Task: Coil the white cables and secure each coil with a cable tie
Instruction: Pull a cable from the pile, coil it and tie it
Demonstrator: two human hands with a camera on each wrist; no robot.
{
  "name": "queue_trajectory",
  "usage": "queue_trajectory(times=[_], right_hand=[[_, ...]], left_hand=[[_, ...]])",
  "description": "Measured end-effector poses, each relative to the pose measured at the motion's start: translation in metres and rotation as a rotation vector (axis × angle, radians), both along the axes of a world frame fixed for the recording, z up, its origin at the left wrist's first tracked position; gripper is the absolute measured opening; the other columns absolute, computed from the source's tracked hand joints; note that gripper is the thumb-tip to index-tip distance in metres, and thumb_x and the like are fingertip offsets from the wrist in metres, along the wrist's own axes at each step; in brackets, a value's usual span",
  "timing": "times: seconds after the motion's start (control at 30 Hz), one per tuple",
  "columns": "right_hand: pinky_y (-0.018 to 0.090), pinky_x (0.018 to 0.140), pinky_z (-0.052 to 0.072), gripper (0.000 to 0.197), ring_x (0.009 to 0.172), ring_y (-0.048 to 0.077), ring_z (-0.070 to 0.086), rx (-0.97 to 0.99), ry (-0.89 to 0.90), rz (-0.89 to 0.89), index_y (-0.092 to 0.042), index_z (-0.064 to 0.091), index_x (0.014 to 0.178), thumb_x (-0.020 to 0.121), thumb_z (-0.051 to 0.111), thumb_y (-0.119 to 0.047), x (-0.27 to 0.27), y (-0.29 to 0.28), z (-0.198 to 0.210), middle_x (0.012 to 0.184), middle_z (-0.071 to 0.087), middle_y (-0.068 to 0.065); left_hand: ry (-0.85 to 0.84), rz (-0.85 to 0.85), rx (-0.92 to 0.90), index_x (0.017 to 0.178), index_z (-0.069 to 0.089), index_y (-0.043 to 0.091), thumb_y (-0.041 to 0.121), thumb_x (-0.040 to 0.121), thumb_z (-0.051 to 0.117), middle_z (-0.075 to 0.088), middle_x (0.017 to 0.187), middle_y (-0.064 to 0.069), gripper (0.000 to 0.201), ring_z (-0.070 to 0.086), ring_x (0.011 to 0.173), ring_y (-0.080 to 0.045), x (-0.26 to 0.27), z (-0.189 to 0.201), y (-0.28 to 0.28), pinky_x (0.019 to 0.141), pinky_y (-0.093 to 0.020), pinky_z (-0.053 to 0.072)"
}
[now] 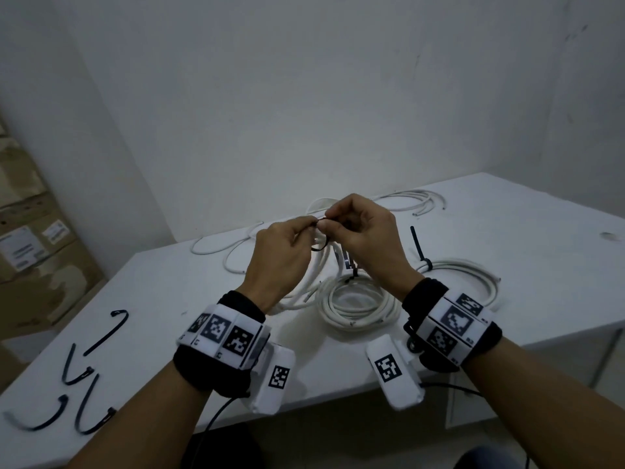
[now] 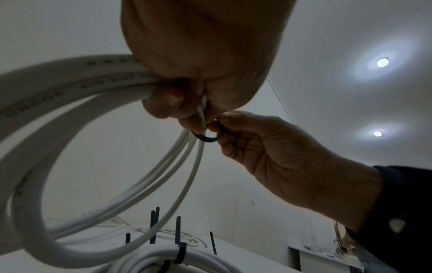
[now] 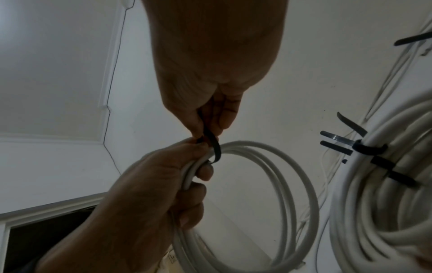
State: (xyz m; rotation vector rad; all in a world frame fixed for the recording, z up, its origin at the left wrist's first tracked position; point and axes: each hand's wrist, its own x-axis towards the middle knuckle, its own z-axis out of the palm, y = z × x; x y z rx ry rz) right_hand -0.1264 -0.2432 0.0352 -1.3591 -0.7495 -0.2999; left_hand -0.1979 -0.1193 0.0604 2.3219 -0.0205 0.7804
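— White round cable coil [image 1: 314,262]: where?
— Raised mid-desk [image 1: 507,265], left hand [image 1: 277,262] gripping it; right hand [image 1: 368,238] pinches black plastic cable tie [image 1: 319,247].
— Spares?
— 4 black ties [image 1: 77,377] near left edge; 2 tied coils [image 1: 358,306].

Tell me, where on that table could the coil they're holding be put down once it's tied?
Bare tabletop lies right of the tied coils, toward the far right edge, and between the spare black ties and the left hand. The middle, with loose cables, is crowded.
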Motion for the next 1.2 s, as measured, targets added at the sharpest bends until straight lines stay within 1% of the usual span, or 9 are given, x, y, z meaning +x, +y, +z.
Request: queue_trajectory(times=[0.07,0.13,0.27,0.37,0.47,0.57,0.73,0.87,1.2], right_hand=[[0.027,0.061,0.056,0.011,0.064,0.018,0.069,0.064,0.057,0.05,-0.008,0.063,0.076,0.08,0.072,-0.002,-0.002,-0.001,0.006,0.068,0.069,0.008],[0.026,0.055,0.055,0.012,0.058,0.018,0.068,0.071,0.071,0.049,-0.006,0.063,0.073,0.08,0.071,-0.001,0.0,-0.001,0.011,0.063,0.068,0.006],[0.049,0.063,0.058,0.013,0.065,0.032,0.069,-0.085,-0.024,0.0,-0.018,0.064,0.067,0.076,0.075,-0.019,0.007,0.0,0.017,0.066,0.068,0.011],[0.034,0.059,0.055,0.017,0.058,0.018,0.065,-0.176,-0.043,0.009,-0.02,0.063,0.067,0.079,0.075,-0.018,0.011,-0.005,0.03,0.063,0.066,0.003],[0.016,0.052,0.044,0.019,0.049,0.007,0.057,-0.22,-0.089,-0.058,-0.017,0.061,0.068,0.083,0.072,-0.017,0.017,-0.015,0.057,0.059,0.063,-0.002],[0.02,0.05,0.045,0.019,0.049,0.009,0.059,-0.169,-0.096,-0.129,-0.015,0.059,0.07,0.086,0.069,-0.019,0.016,-0.012,0.073,0.06,0.063,-0.001],[0.021,0.057,0.049,0.007,0.062,0.012,0.062,-0.17,-0.057,0.142,-0.008,0.062,0.086,0.089,0.064,-0.013,0.002,-0.004,0.066,0.073,0.065,0.004],[0.016,0.061,0.046,0.009,0.062,0.005,0.06,-0.359,-0.179,-0.077,-0.014,0.066,0.079,0.087,0.066,-0.018,0.003,-0.002,0.061,0.066,0.064,-0.007],[0.018,0.051,0.033,0.028,0.062,0.016,0.046,-0.621,-0.165,-0.309,-0.003,0.056,0.072,0.09,0.061,-0.024,0.022,0.002,0.082,0.067,0.057,0.007]], left_hand=[[0.018,-0.027,-0.065,0.108,0.072,0.027,0.017,0.096,0.05,0.059,0.054,0.022,0.027,0.054,0.055,0.006,-0.001,0.003,0.0,0.054,-0.009,0.038],[0.022,-0.06,-0.112,0.113,0.068,0.032,0.024,0.097,0.051,0.059,0.055,0.018,0.025,0.051,0.053,0.002,-0.003,0.004,0.0,0.058,-0.014,0.04],[0.031,-0.123,-0.056,0.107,0.066,0.031,0.04,0.096,0.052,0.066,0.063,0.013,0.02,0.053,0.05,0.003,-0.006,0.008,-0.001,0.052,-0.01,0.036],[0.053,-0.122,-0.099,0.105,0.069,0.028,0.04,0.095,0.056,0.069,0.068,0.004,0.021,0.036,0.04,-0.005,-0.003,0.009,0.005,0.043,-0.016,0.031],[0.113,-0.119,-0.223,0.097,0.07,0.025,0.039,0.095,0.056,0.059,0.057,0.006,0.02,0.027,0.04,-0.011,-0.002,0.008,0.009,0.04,-0.02,0.024],[0.162,-0.165,-0.313,0.093,0.065,0.018,0.034,0.097,0.053,0.044,0.046,0.01,0.021,0.024,0.037,-0.009,-0.001,0.017,0.003,0.039,-0.018,0.022],[0.201,-0.214,-0.421,0.103,0.058,0.015,0.032,0.099,0.05,0.042,0.041,0.012,0.02,0.023,0.034,-0.006,-0.002,0.032,0.002,0.039,-0.017,0.02],[0.254,-0.209,-0.458,0.093,0.061,0.017,0.032,0.098,0.053,0.037,0.043,0.011,0.017,0.02,0.035,-0.009,-0.003,0.031,0.0,0.039,-0.015,0.019],[0.428,-0.2,-0.572,0.076,0.047,0.02,0.033,0.1,0.049,0.028,0.046,0.006,0.027,0.018,0.038,-0.009,-0.001,0.04,-0.018,0.04,-0.014,0.016]])
